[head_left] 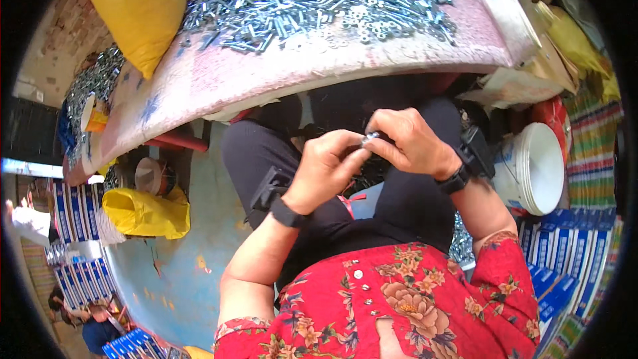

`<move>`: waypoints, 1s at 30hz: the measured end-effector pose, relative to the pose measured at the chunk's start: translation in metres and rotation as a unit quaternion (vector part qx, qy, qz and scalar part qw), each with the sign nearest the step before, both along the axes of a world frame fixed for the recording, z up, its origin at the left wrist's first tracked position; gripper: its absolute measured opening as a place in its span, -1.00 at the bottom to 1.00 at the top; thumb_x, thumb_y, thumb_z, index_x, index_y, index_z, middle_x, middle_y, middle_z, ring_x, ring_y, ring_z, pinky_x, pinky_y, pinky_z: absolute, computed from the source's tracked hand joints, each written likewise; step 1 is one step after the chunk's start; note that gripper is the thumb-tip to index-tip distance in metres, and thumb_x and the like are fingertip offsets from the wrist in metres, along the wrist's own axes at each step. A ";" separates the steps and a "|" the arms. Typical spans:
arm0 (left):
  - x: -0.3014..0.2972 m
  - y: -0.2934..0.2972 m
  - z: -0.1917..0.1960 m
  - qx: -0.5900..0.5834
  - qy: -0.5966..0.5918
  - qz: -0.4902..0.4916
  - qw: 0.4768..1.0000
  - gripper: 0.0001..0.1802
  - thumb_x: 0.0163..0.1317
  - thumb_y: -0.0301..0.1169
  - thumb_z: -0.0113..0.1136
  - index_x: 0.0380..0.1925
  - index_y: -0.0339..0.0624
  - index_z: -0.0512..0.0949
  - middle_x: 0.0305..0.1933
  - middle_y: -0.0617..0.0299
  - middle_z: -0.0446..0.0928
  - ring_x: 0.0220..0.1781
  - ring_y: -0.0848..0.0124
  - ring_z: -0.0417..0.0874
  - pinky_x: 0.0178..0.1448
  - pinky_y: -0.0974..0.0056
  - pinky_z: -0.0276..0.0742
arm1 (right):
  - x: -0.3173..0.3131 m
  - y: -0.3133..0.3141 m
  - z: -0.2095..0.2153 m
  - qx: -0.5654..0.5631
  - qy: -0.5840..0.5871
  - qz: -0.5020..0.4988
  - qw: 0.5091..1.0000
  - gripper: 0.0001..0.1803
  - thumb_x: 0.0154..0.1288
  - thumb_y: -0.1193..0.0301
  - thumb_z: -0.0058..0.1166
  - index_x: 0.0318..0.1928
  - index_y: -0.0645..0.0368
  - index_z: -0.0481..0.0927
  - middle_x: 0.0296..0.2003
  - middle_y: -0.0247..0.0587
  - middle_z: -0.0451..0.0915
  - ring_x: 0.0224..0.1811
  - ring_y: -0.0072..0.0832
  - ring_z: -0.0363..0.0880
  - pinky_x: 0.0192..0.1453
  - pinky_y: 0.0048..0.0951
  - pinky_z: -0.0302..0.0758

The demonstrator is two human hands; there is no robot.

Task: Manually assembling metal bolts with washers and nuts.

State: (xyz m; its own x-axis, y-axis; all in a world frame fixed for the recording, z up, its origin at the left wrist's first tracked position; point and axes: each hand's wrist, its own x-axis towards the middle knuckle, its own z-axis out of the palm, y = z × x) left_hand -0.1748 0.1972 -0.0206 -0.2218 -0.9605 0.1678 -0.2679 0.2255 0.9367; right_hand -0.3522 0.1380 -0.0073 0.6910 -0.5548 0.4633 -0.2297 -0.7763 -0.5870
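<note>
Above my lap, my left hand (330, 167) and my right hand (410, 144) meet fingertip to fingertip. Both are closed in a pinch around one small shiny metal fastener (370, 137). Fingers cover most of it, so its exact kind is hidden. Beyond my knees, a heap of loose metal fasteners (292, 0) lies on the pale, worn tabletop (219, 80). Rod-like pieces make up most of the heap, with ring-shaped washers or nuts (372, 28) along its near edge. Each wrist wears a black strap with a box on it.
A yellow sack (143, 10) leans on the table at the left. Another yellow bag (149, 211) lies on the floor below it. White buckets (541, 169) stand to my right, near stacked blue-and-white boxes (575, 246). Another person (100, 329) is at the far lower left.
</note>
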 end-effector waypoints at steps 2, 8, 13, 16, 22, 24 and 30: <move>-0.007 -0.004 -0.017 -0.203 -0.145 0.019 0.968 -0.83 0.00 -0.50 0.20 -0.36 -0.22 0.48 -0.46 0.09 0.49 -0.42 0.21 0.55 -0.38 0.26 0.45 | 0.002 0.004 -0.024 -0.041 0.006 -0.078 0.996 -0.69 0.15 0.26 0.05 -0.58 0.19 0.34 -0.68 -0.11 0.36 -0.60 -0.15 0.44 -0.57 -0.26 0.31; -0.020 -0.011 -0.045 -0.183 -0.294 -0.004 0.938 -0.75 -0.03 -0.39 0.23 -0.35 -0.21 0.44 -0.45 0.14 0.44 -0.41 0.22 0.53 -0.34 0.22 0.48 | -0.008 0.002 -0.060 0.147 0.023 -0.180 0.972 -0.56 0.19 0.18 0.01 -0.70 0.22 0.38 -0.72 -0.02 0.37 -0.66 -0.09 0.41 -0.62 -0.25 0.27; 0.022 -0.062 -0.018 -0.244 -0.221 0.088 0.940 -0.61 -0.05 -0.34 0.29 -0.19 -0.22 0.48 -0.10 0.02 0.46 -0.02 0.12 0.47 0.07 0.16 0.38 | -0.044 -0.024 -0.069 0.175 -0.082 -0.217 0.957 -0.66 0.28 0.29 -0.08 -0.54 0.29 0.36 -0.62 -0.11 0.34 -0.60 -0.38 0.33 -0.49 -0.44 0.28; 0.088 -0.109 0.000 -0.253 -0.249 0.259 0.898 -0.64 0.07 -0.37 0.21 -0.13 -0.30 0.49 -0.10 -0.02 0.50 -0.01 0.18 0.48 0.12 0.22 0.33 | -0.047 -0.026 -0.057 0.186 -0.066 -0.228 0.954 -0.75 0.27 0.42 -0.10 -0.51 0.32 0.37 -0.62 -0.20 0.35 -0.58 -0.48 0.33 -0.45 -0.50 0.29; 0.226 -0.208 -0.021 -0.129 -0.354 0.414 0.828 -0.41 0.09 -0.02 0.10 -0.07 -0.32 0.46 0.01 -0.21 0.40 0.11 -0.02 0.35 0.19 0.10 0.24 | -0.044 -0.035 -0.074 0.199 -0.046 -0.209 0.956 -0.73 0.26 0.43 -0.10 -0.56 0.30 0.35 -0.66 -0.21 0.32 -0.62 -0.47 0.33 -0.51 -0.48 0.26; 0.268 -0.227 -0.031 -0.089 -0.366 0.473 0.797 -0.38 0.09 0.00 0.07 -0.04 -0.32 0.44 0.05 -0.25 0.35 0.12 -0.06 0.33 0.21 0.08 0.22 | -0.038 -0.040 -0.076 0.213 -0.059 -0.204 0.954 -0.75 0.24 0.47 -0.11 -0.58 0.30 0.36 -0.66 -0.23 0.32 -0.63 -0.47 0.33 -0.52 -0.48 0.26; 0.330 -0.297 -0.041 -0.094 -0.366 0.483 0.790 -0.35 0.09 0.00 0.03 0.00 -0.36 0.39 0.08 -0.29 0.30 0.16 -0.09 0.28 0.24 0.09 0.18 | -0.033 -0.049 -0.081 0.245 -0.019 -0.216 0.945 -0.81 0.14 0.54 -0.11 -0.61 0.28 0.37 -0.67 -0.19 0.35 -0.64 -0.40 0.37 -0.53 -0.48 0.27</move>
State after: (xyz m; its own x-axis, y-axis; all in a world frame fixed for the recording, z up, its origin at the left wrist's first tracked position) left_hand 0.1555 -0.1001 -0.0611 0.4955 -0.7144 0.4942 -0.8544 -0.2981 0.4257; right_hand -0.3852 0.0886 -0.0879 0.3398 -0.9353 0.0982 -0.4341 -0.2487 -0.8659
